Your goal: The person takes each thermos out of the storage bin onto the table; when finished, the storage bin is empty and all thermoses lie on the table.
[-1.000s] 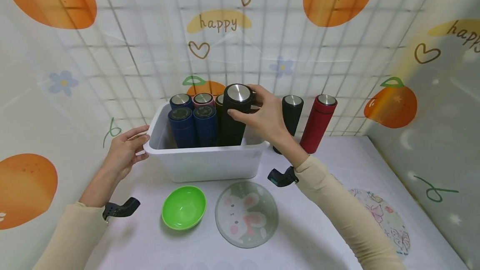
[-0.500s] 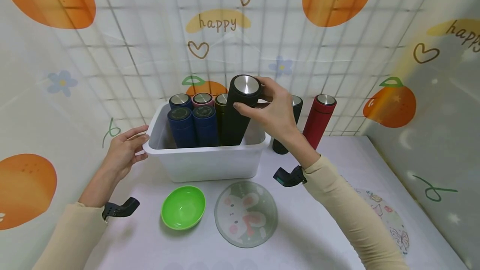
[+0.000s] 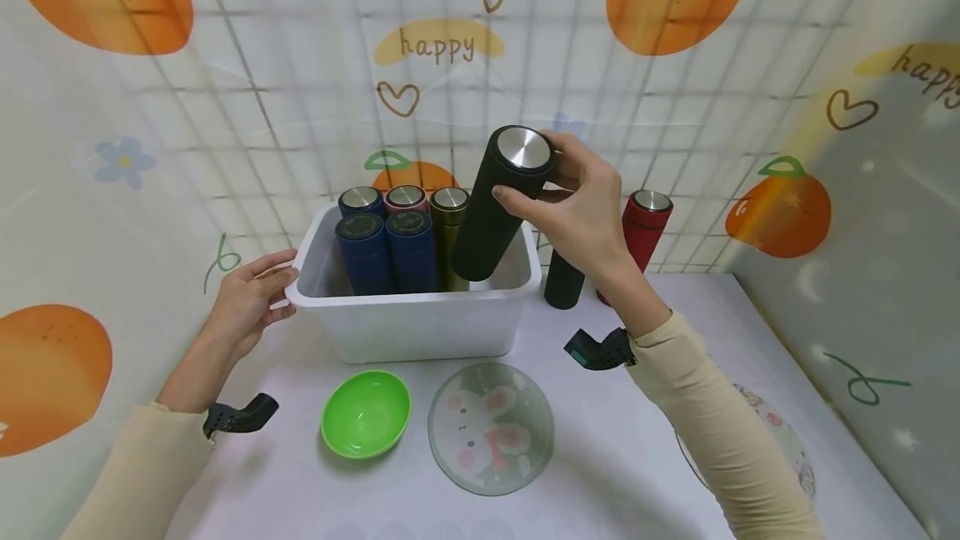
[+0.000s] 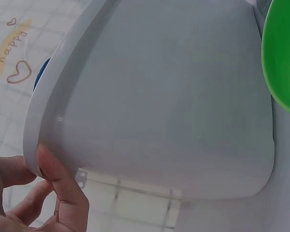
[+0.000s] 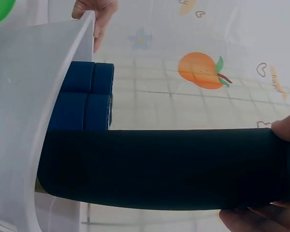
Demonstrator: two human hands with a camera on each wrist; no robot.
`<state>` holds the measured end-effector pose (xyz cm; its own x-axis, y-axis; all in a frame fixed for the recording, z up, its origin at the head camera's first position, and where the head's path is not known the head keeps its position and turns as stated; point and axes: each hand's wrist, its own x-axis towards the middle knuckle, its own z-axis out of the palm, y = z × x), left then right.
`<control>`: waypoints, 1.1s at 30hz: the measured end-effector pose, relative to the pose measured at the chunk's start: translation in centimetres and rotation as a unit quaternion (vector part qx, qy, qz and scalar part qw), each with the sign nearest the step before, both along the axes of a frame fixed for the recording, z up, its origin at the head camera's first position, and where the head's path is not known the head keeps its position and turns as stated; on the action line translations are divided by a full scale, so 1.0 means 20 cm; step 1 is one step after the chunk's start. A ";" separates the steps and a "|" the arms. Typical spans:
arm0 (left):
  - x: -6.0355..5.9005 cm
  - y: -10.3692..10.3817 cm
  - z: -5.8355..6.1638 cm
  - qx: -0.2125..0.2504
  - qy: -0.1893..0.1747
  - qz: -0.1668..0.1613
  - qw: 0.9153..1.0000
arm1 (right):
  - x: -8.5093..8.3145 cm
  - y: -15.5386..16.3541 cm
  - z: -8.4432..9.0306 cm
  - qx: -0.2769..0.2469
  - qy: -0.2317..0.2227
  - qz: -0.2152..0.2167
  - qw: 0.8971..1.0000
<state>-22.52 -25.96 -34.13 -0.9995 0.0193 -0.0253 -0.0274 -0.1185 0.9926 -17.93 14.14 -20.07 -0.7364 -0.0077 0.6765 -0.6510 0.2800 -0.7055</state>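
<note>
My right hand point(image 3: 581, 202) grips a black thermos bottle point(image 3: 491, 207) near its silver-topped lid. The bottle is tilted, its lid leaning right and its base still within the white bin point(image 3: 420, 327). In the right wrist view the black bottle point(image 5: 159, 169) spans from the bin's mouth to my fingers. My left hand point(image 3: 251, 302) pinches the bin's left rim; the left wrist view shows thumb and fingers on either side of that rim point(image 4: 31, 145). Inside the bin stand several upright bottles: blue ones point(image 3: 365, 257), a pink-rimmed one point(image 3: 407, 197) and an olive-gold one point(image 3: 448, 232).
Right of the bin stand another black bottle point(image 3: 564, 282), partly behind my right hand, and a red bottle point(image 3: 647, 223). In front lie a green bowl point(image 3: 366, 415) and a round rabbit-print mat point(image 3: 491, 429). A patterned round mat point(image 3: 787, 440) is partly under my right forearm.
My right hand has raised the black bottle up and to the right, tilting it further. More of the olive-gold bottle shows. My left hand stays on the bin rim.
</note>
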 end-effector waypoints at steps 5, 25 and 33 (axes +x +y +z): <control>0.00 0.00 -0.01 0.004 0.001 0.000 1.000 | 0.04 0.01 0.03 -0.006 -0.003 -0.003 1.000; -0.01 -0.01 -0.01 0.015 -0.003 -0.005 1.000 | -0.05 0.17 -0.01 -0.015 0.050 -0.036 0.998; -0.02 -0.01 -0.01 0.032 0.003 -0.014 0.999 | 0.00 0.23 0.01 -0.007 0.056 -0.069 0.996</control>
